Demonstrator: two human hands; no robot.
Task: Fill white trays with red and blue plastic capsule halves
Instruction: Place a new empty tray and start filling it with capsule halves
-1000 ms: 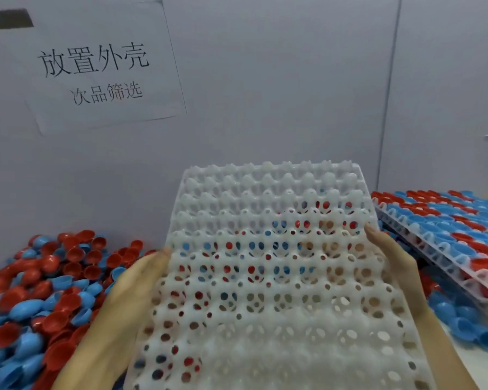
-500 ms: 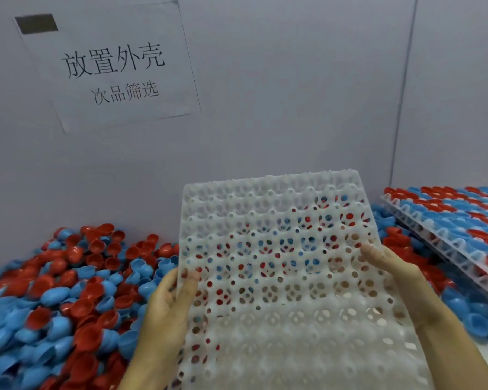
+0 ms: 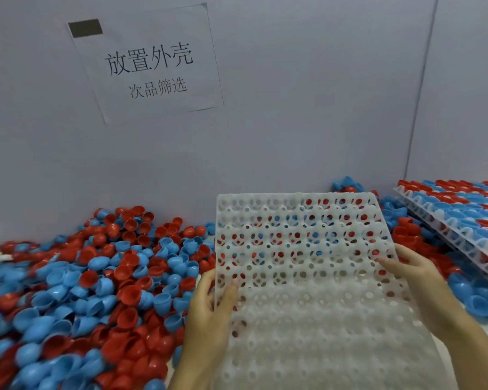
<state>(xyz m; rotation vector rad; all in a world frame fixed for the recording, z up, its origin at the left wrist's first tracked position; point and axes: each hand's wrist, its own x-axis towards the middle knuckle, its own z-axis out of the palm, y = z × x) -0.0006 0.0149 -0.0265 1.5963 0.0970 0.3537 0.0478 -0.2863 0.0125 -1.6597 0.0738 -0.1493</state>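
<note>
An empty white perforated tray [image 3: 316, 311] is held in front of me, tilted with its far edge over the pile. My left hand [image 3: 209, 308] grips the tray's left edge, thumb on top. My right hand [image 3: 417, 280] holds the right edge with its fingers laid over the top surface. A big heap of loose red and blue capsule halves [image 3: 90, 282] covers the table to the left, and more show through the tray's holes.
Stacked white trays filled with red and blue halves [image 3: 459, 215] lie at the right by the wall. A paper sign [image 3: 150, 63] hangs on the grey wall behind. More loose halves [image 3: 479, 294] lie under my right wrist.
The tray has come down and flatter, its far edge lower over the pile. Both hands went with it, and the view has shifted so the pile shows further right.
</note>
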